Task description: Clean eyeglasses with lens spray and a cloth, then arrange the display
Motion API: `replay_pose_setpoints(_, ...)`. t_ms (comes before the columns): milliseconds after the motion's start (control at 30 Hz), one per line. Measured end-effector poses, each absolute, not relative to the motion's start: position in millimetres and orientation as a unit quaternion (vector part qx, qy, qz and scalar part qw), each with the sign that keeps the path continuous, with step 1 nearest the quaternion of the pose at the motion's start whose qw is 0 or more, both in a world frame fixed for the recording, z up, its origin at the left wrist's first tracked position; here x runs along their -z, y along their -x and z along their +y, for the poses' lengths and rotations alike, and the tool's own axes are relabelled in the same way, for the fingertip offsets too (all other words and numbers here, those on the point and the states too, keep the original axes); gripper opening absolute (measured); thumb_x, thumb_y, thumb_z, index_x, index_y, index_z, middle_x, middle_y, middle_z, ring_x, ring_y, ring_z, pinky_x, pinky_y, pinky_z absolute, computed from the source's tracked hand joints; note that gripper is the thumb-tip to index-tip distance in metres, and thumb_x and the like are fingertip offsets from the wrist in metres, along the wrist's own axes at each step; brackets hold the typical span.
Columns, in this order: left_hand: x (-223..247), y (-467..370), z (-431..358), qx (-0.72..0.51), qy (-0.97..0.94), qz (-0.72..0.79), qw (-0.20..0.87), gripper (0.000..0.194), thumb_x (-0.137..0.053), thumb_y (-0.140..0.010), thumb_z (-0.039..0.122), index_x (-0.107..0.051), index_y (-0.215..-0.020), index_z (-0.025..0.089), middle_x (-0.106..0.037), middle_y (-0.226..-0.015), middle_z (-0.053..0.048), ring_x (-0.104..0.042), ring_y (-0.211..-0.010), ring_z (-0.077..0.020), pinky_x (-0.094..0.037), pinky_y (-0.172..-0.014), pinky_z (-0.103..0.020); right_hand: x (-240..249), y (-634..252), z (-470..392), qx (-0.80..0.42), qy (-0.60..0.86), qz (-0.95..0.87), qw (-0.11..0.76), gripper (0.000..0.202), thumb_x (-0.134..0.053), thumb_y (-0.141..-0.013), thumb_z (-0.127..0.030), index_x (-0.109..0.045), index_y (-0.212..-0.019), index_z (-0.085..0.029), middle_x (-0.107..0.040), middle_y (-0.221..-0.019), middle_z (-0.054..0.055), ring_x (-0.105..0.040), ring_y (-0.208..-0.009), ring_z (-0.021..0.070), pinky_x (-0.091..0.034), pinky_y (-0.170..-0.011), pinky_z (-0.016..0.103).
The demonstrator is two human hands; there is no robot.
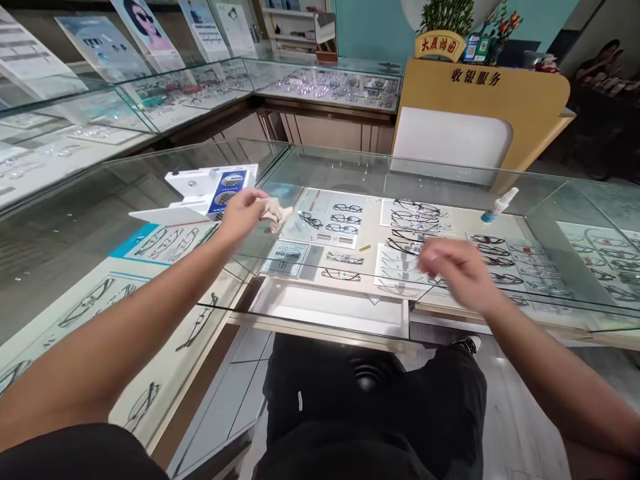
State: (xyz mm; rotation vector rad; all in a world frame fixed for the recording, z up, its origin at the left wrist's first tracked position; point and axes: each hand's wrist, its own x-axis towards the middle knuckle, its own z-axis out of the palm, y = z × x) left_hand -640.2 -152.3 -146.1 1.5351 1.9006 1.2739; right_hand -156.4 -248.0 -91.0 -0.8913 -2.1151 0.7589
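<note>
My left hand (pixel 243 212) is closed around a crumpled beige cloth (pixel 275 213), held over the glass countertop. Just behind that hand, an open white and blue box (pixel 200 193) rests on the glass. My right hand (pixel 453 270) hovers over the right part of the counter with its fingers curled in. It is slightly blurred, and nothing shows in its fingers. Below it, under the glass, lie dark eyeglass frames (pixel 407 241). Farther right, a small spray bottle (pixel 500 204) with blue liquid stands on the countertop.
Several eyeglasses (pixel 345 219) are laid out inside the glass display case (pixel 340 167). A white drawer (pixel 330 303) sits at the case's front, above my lap. More glass showcases (pixel 320 87) line the back left. A yellow cashier counter (pixel 480 100) stands behind; a person (pixel 600 60) is at the far right.
</note>
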Motion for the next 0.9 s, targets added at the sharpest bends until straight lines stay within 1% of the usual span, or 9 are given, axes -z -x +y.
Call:
replay_pose_setpoints(67, 155.3, 651.4, -153.7, -0.476, -0.499, 0.681, 0.246, 0.026, -0.051, -0.082, 0.019, -0.06, -0.106, 0.018, -0.068, -0.091, -0.003, -0.064, -0.079, -0.017, -0.058, -0.081, -0.033, 100.9, 196.3, -269.5, -0.424, 0.327, -0.822, 0.193, 0.033, -0.053, -0.114, -0.045, -0.079, -0.105, -0.025, -0.081, -0.1, 0.006, -0.075, -0.091, 0.0213, -0.057, -0.08, 0.034)
replay_pose_setpoints(133, 161.1, 657.5, -159.8, -0.463, -0.508, 0.679, 0.258, 0.026, -0.048, -0.082, 0.017, -0.061, -0.105, 0.017, -0.069, -0.093, -0.003, -0.061, -0.079, -0.0156, -0.055, -0.08, -0.031, 127.3, 226.9, -274.3, -0.462, 0.344, -0.811, 0.105, 0.033, -0.052, -0.114, -0.041, -0.08, -0.117, -0.025, -0.084, -0.119, 0.007, -0.077, -0.109, 0.0229, -0.058, -0.093, 0.036)
replay_pose_setpoints(200, 163.5, 661.1, -170.1, -0.449, -0.53, 0.672, 0.256, 0.023, -0.051, -0.085, 0.019, -0.065, -0.103, 0.017, -0.072, -0.099, -0.003, -0.06, -0.085, -0.0151, -0.053, -0.083, -0.029, 165.5, 249.3, -267.3, -0.46, 0.376, -0.803, 0.047, 0.029, -0.054, -0.112, -0.035, -0.081, -0.114, -0.024, -0.084, -0.124, 0.007, -0.077, -0.114, 0.0229, -0.058, -0.097, 0.035)
replay_pose_setpoints(267, 164.2, 663.6, -182.0, -0.412, -0.585, 0.668, 0.204, 0.019, -0.06, -0.089, 0.024, -0.068, -0.105, 0.017, -0.074, -0.108, -0.002, -0.06, -0.089, -0.0151, -0.051, -0.087, -0.03, 205.2, 266.6, -253.1, -0.384, 0.418, -0.823, 0.008, 0.025, -0.057, -0.109, -0.031, -0.08, -0.106, -0.023, -0.083, -0.12, 0.006, -0.077, -0.11, 0.0221, -0.058, -0.095, 0.035)
replay_pose_setpoints(400, 166.7, 665.2, -199.9, -0.34, -0.666, 0.662, 0.043, 0.011, -0.062, -0.095, 0.031, -0.066, -0.102, 0.022, -0.071, -0.111, -0.005, -0.061, -0.086, -0.0186, -0.051, -0.085, -0.036, 257.0, 296.5, -213.1, -0.281, 0.463, -0.841, 0.01, 0.021, -0.06, -0.104, -0.028, -0.078, -0.106, -0.018, -0.076, -0.127, 0.016, -0.064, -0.126, 0.0333, -0.052, -0.11, 0.046)
replay_pose_setpoints(533, 171.7, 665.4, -203.1, -0.369, -0.636, 0.677, 0.03, 0.01, -0.055, -0.1, 0.027, -0.064, -0.104, 0.025, -0.074, -0.112, -0.007, -0.068, -0.098, -0.0251, -0.055, -0.091, -0.042, 275.0, 321.2, -176.0, -0.221, 0.46, -0.86, -0.002, 0.032, -0.072, -0.095, -0.031, -0.076, -0.121, -0.012, -0.066, -0.148, 0.022, -0.052, -0.142, 0.0382, -0.043, -0.12, 0.05)
replay_pose_setpoints(600, 173.7, 666.4, -202.1, -0.378, -0.628, 0.679, 0.037, 0.011, -0.055, -0.1, 0.028, -0.065, -0.106, 0.025, -0.075, -0.113, -0.008, -0.07, -0.102, -0.0262, -0.056, -0.091, -0.042, 280.9, 329.6, -165.2, -0.206, 0.452, -0.868, -0.02, 0.037, -0.077, -0.091, -0.035, -0.077, -0.121, -0.013, -0.063, -0.153, 0.021, -0.048, -0.146, 0.039, -0.042, -0.121, 0.05)
replay_pose_setpoints(733, 173.8, 667.8, -200.9, -0.374, -0.627, 0.682, 0.042, 0.013, -0.056, -0.098, 0.027, -0.065, -0.107, 0.025, -0.076, -0.113, -0.007, -0.072, -0.104, -0.0255, -0.058, -0.094, -0.04, 293.9, 341.5, -153.9, -0.176, 0.441, -0.879, -0.05, 0.029, -0.075, -0.092, -0.033, -0.08, -0.113, -0.013, -0.065, -0.149, 0.021, -0.047, -0.146, 0.0393, -0.036, -0.124, 0.051)
replay_pose_setpoints(900, 169.3, 665.7, -201.3, -0.35, -0.626, 0.696, 0.044, 0.013, -0.057, -0.095, 0.025, -0.064, -0.105, 0.025, -0.075, -0.113, -0.007, -0.072, -0.105, -0.0256, -0.059, -0.096, -0.039, 308.1, 354.0, -145.1, -0.144, 0.449, -0.879, -0.073, 0.023, -0.065, -0.096, -0.023, -0.082, -0.104, -0.011, -0.073, -0.131, 0.022, -0.056, -0.131, 0.0389, -0.037, -0.12, 0.052)
